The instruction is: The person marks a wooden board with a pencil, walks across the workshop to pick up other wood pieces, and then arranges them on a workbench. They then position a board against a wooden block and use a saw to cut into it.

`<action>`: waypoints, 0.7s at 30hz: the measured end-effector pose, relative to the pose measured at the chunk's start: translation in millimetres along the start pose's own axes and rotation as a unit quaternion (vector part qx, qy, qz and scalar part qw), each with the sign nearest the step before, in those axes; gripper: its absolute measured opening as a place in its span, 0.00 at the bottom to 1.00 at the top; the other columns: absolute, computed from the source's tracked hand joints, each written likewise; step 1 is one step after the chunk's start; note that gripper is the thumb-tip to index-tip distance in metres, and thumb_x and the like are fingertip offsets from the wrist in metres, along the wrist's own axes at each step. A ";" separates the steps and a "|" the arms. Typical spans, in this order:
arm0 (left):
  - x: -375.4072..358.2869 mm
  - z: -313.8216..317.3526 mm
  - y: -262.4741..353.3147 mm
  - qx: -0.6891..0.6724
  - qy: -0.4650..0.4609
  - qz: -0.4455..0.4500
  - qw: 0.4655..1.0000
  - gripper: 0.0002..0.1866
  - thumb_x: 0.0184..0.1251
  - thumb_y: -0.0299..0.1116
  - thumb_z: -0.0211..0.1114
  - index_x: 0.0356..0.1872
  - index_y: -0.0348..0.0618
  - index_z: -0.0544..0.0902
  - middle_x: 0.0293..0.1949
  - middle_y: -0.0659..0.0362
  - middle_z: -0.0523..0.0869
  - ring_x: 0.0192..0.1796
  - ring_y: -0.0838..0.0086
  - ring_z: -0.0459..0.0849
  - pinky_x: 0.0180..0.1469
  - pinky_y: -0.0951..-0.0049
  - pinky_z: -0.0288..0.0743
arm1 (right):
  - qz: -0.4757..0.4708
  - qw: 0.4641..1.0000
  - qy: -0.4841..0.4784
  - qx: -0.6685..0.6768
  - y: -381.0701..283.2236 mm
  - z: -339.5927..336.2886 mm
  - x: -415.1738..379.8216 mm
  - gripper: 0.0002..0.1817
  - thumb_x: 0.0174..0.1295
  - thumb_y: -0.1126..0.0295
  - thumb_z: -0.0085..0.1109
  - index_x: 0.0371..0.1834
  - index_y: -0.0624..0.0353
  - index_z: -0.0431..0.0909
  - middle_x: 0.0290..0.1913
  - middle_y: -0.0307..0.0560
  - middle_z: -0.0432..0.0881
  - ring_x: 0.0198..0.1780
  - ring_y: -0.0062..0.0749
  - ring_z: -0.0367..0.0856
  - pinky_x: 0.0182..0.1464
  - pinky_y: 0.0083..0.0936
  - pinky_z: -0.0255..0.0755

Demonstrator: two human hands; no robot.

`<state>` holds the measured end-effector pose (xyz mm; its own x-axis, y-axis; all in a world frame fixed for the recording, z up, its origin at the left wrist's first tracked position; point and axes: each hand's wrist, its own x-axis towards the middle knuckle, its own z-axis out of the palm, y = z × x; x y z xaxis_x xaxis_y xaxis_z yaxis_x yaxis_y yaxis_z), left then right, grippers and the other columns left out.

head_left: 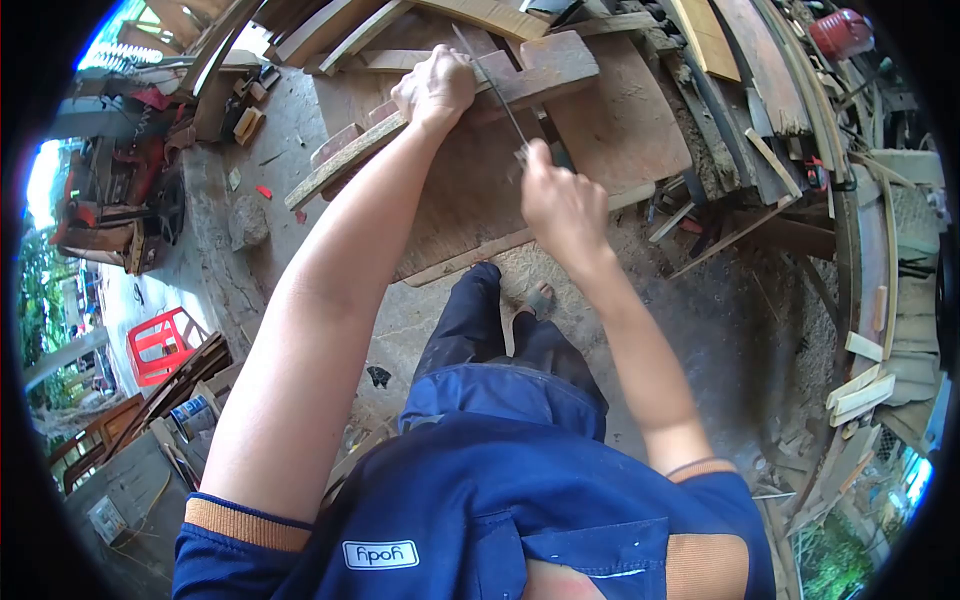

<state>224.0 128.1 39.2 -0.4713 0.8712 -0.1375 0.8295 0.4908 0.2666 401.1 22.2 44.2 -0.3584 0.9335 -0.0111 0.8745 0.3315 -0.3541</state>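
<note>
My left hand (437, 90) is closed on a long wooden strip (350, 158) that lies slantwise over wooden blocks on the workbench. My right hand (565, 205) is wrapped round the handle of a handsaw (497, 92). The narrow saw blade points up and to the left, away from me, just right of my left hand. It crosses the wood there; whether its teeth are in the wood I cannot tell. A thick wooden block (555, 68) lies right of the blade. Beneath is the workbench top (625, 130).
Stacked boards (765, 65) and a red container (840, 34) stand at the upper right. A red plastic chair (163, 345) and a blue can (193, 416) are at the left. Wood scraps (862, 397) lie far right. My feet are on the concrete floor (660, 300) below the bench.
</note>
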 end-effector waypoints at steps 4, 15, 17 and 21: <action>0.8 -0.1 -0.3 0.006 -0.014 -0.006 1.000 0.25 0.74 0.51 0.39 0.57 0.53 0.78 0.55 0.45 0.84 0.58 0.49 0.81 0.61 0.51 0.70 | -0.021 1.000 0.009 -0.021 -4.3 -1.0 18.4 0.09 0.67 0.69 0.46 0.45 0.59 0.72 0.26 0.53 0.87 0.31 0.45 0.89 0.30 0.39 0.80; 2.2 -0.6 0.5 0.025 -0.016 -0.010 1.000 0.25 0.75 0.51 0.37 0.58 0.53 0.78 0.56 0.47 0.84 0.59 0.48 0.80 0.62 0.51 0.69 | -0.002 0.999 -0.036 0.010 -4.6 -4.2 -5.3 0.08 0.65 0.72 0.44 0.44 0.61 0.69 0.26 0.59 0.85 0.31 0.53 0.88 0.34 0.48 0.80; 3.7 2.4 1.0 0.022 -0.017 -0.004 1.000 0.25 0.75 0.51 0.37 0.58 0.54 0.78 0.56 0.48 0.84 0.60 0.49 0.80 0.62 0.51 0.69 | -0.024 1.000 -0.003 0.011 -6.3 -2.7 12.2 0.07 0.65 0.72 0.45 0.44 0.61 0.68 0.26 0.60 0.85 0.32 0.52 0.88 0.34 0.48 0.80; 8.4 -0.4 0.7 0.039 -0.029 0.005 0.999 0.25 0.75 0.51 0.38 0.58 0.53 0.78 0.57 0.47 0.83 0.60 0.49 0.80 0.62 0.51 0.68 | -0.025 0.999 0.041 -0.021 -4.9 7.3 38.2 0.08 0.67 0.68 0.47 0.43 0.59 0.71 0.25 0.54 0.86 0.30 0.44 0.89 0.29 0.39 0.80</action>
<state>220.5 135.8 38.6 -0.4469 0.8741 -0.1906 0.8560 0.4797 0.1928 380.8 55.3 38.7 -0.3745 0.9235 0.0830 0.8703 0.3810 -0.3121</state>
